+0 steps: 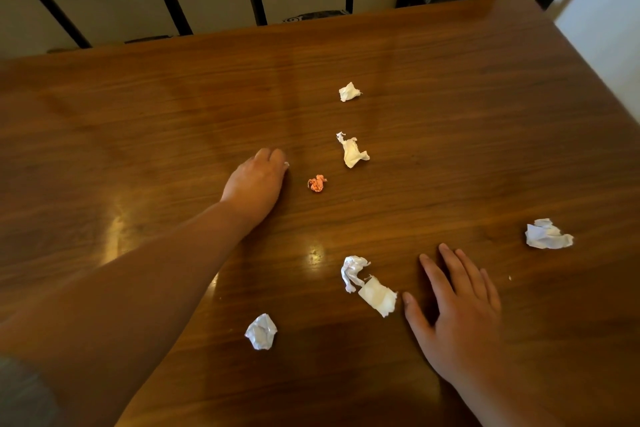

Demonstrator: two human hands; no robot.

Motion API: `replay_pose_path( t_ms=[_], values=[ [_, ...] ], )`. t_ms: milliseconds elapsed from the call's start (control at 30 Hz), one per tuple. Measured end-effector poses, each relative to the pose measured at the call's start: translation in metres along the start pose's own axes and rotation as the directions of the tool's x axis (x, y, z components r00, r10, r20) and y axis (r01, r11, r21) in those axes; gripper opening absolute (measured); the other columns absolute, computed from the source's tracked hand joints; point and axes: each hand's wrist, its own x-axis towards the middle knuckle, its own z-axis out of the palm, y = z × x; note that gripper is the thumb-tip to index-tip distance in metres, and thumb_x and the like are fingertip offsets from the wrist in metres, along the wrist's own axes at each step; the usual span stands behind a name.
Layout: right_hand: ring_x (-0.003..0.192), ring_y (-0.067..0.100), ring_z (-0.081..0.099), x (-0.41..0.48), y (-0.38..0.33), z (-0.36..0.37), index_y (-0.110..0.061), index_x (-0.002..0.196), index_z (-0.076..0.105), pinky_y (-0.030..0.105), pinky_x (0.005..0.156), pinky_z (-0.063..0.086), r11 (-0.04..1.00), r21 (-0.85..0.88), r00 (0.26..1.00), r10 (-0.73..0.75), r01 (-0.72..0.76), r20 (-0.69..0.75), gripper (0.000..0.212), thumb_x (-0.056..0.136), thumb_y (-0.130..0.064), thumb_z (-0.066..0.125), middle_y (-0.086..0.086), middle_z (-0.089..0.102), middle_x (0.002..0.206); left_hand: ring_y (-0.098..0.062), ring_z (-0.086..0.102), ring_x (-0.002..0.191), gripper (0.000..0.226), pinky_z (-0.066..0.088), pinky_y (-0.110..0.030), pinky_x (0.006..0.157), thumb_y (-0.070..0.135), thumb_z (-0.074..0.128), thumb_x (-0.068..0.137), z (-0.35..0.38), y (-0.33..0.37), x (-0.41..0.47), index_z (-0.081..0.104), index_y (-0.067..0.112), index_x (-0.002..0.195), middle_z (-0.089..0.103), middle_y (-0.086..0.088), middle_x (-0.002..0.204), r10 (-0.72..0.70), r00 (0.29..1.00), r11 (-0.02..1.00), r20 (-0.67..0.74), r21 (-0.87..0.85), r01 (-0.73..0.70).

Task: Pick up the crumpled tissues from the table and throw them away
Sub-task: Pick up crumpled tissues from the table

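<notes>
Six crumpled tissues (349,151) lie scattered on the table (138,121). Left hand (256,180) is curled, seemingly around a white scrap; right hand (457,308) rests flat, empty. Next, pinch the orange wad (317,183) at three o'clock of the left hand.

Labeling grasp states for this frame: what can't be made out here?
- Head view: left hand is curled knuckles-up; a white sliver shows at its fingertips, but the hand hides whether it grips a tissue.
- No bin in view; the frame edges cut off everything beyond the table.
- Right hand lies flat; whether the palm touches the wood is hidden underneath.
- Speck right of that hand: too small to identify.
</notes>
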Motion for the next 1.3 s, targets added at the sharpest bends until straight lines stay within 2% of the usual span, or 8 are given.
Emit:
replay_pose_path(
  t_ms=[100, 167, 267, 367, 600, 833, 1067, 1300],
  values=[
    [0.145, 0.021, 0.025, 0.002, -0.001, 0.000, -0.034, 0.140, 0.041, 0.047, 0.116, 0.024, 1.000, -0.002, 1.000, 0.007, -0.007, 0.001, 0.064, 0.087, -0.068, 0.031, 0.000, 0.036, 0.154, -0.017, 0.054, 0.069, 0.025, 0.043, -0.030, 0.058, 0.032, 0.036, 0.101, -0.010, -0.003, -0.021, 0.054, 0.017, 0.094, 0.057, -0.002, 0.086, -0.353, 0.931, 0.779, 0.090, -0.523, 0.346],
    [0.145, 0.021, 0.026, 0.002, -0.003, -0.004, -0.032, 0.139, 0.043, 0.048, 0.116, 0.025, 1.000, 0.013, 1.000, 0.010, -0.010, -0.003, 0.062, 0.088, -0.066, 0.035, 0.001, 0.037, 0.153, -0.012, 0.043, 0.054, 0.029, 0.035, -0.028, 0.048, 0.038, 0.039, 0.099, -0.024, 0.000, -0.038, 0.053, 0.021, 0.081, 0.048, 0.004, 0.068, -0.499, 0.796, 0.248, 0.342, -0.824, 0.509],
    [0.143, 0.020, 0.031, -0.001, -0.006, -0.014, -0.028, 0.134, 0.052, 0.045, 0.115, 0.023, 0.996, 0.090, 1.000, 0.022, -0.021, -0.014, 0.050, 0.092, -0.054, 0.044, 0.002, 0.044, 0.150, -0.008, 0.030, 0.041, 0.036, 0.026, -0.022, 0.035, 0.039, 0.049, 0.095, -0.045, 0.007, -0.072, 0.047, 0.020, 0.064, 0.036, 0.006, 0.054, -0.462, 0.640, -0.425, 0.614, -0.787, 0.447],
    [0.127, 0.016, 0.048, -0.006, -0.017, -0.025, -0.029, 0.125, 0.057, 0.038, 0.102, 0.037, 0.966, 0.234, 0.993, 0.114, -0.107, -0.016, 0.050, 0.091, -0.059, 0.036, -0.002, 0.058, 0.133, -0.008, 0.029, 0.039, 0.047, 0.026, -0.019, 0.033, 0.041, 0.055, 0.093, -0.053, 0.015, -0.116, 0.041, 0.022, 0.051, 0.032, 0.007, 0.048, -0.335, 0.641, -0.620, 0.690, -0.674, 0.401],
    [0.101, 0.012, 0.057, -0.024, -0.068, -0.030, -0.029, 0.121, 0.055, 0.026, 0.077, 0.047, 0.986, 0.165, 0.999, -0.008, 0.001, 0.039, 0.052, 0.082, -0.063, 0.052, -0.007, 0.061, 0.112, -0.002, 0.039, 0.039, 0.024, 0.029, -0.012, 0.030, 0.036, 0.059, 0.082, -0.063, 0.031, -0.197, 0.051, 0.018, 0.068, 0.054, 0.005, 0.061, -0.090, 0.672, -0.813, 0.735, -0.444, 0.377],
    [0.075, 0.007, 0.055, -0.023, -0.081, -0.028, -0.027, 0.118, 0.061, 0.021, 0.058, 0.050, 0.970, 0.240, 0.992, -0.057, 0.029, 0.110, 0.027, 0.092, -0.032, 0.058, -0.008, 0.057, 0.101, -0.002, 0.044, 0.045, 0.015, 0.033, -0.012, 0.032, 0.032, 0.057, 0.085, -0.063, 0.014, -0.229, 0.058, 0.018, 0.081, 0.054, 0.004, 0.068, -0.100, 0.682, -0.808, 0.724, -0.460, 0.369],
    [0.080, -0.002, 0.055, -0.032, -0.084, -0.062, -0.028, 0.098, 0.066, 0.011, 0.064, 0.042, 0.912, 0.407, 0.997, -0.075, 0.055, 0.033, 0.009, 0.089, -0.029, 0.062, -0.016, 0.055, 0.093, -0.004, 0.047, 0.048, 0.016, 0.035, -0.015, 0.034, 0.031, 0.059, 0.085, -0.056, -0.005, -0.232, 0.065, 0.018, 0.078, 0.056, 0.003, 0.070, -0.100, 0.688, -0.791, 0.719, -0.477, 0.383],
    [0.107, 0.010, 0.042, 0.098, -0.118, -0.083, -0.020, 0.089, 0.070, 0.008, 0.080, 0.029, 0.910, 0.397, 0.977, -0.038, 0.119, -0.208, 0.010, 0.086, -0.029, 0.067, -0.007, 0.050, 0.110, -0.005, 0.049, 0.049, 0.018, 0.038, -0.017, 0.035, 0.032, 0.059, 0.085, -0.053, -0.020, -0.223, 0.067, 0.019, 0.075, 0.057, 0.003, 0.069, -0.096, 0.699, -0.798, 0.709, -0.474, 0.372]
  ],
)
